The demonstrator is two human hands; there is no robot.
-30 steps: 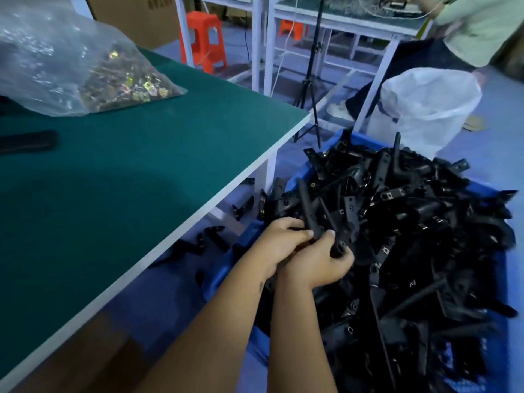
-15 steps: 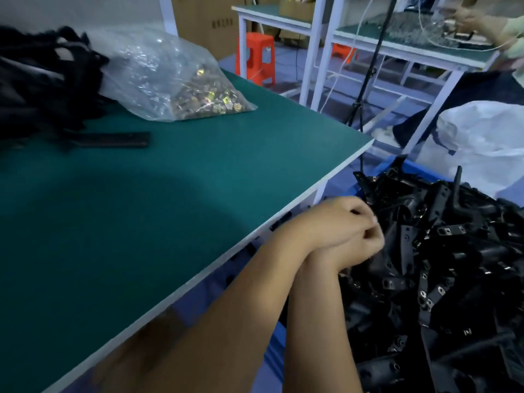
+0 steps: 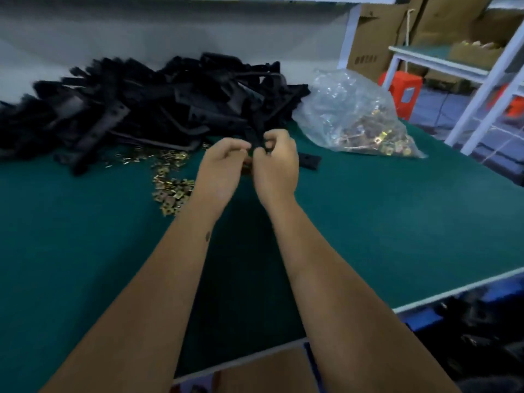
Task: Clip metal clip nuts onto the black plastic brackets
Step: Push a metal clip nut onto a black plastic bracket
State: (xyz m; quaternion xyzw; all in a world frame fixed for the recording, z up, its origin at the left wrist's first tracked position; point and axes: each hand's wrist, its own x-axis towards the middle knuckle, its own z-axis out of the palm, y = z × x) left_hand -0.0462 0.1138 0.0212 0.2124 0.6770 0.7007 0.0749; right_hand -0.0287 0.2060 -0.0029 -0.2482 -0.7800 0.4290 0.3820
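Both hands had come up from the bracket bin to above the green-topped work table (image 3: 382, 222). Left hand (image 3: 219, 168) & right hand (image 3: 276, 165) met w/ curled fingers, pinching a black plastic bracket (image 3: 256, 134). Behind them: black bracket pile (image 3: 147, 106); loose brass-coloured metal clip nuts (image 3: 170, 191) lay just left; clear plastic bag of clip nuts (image 3: 360, 117) right.
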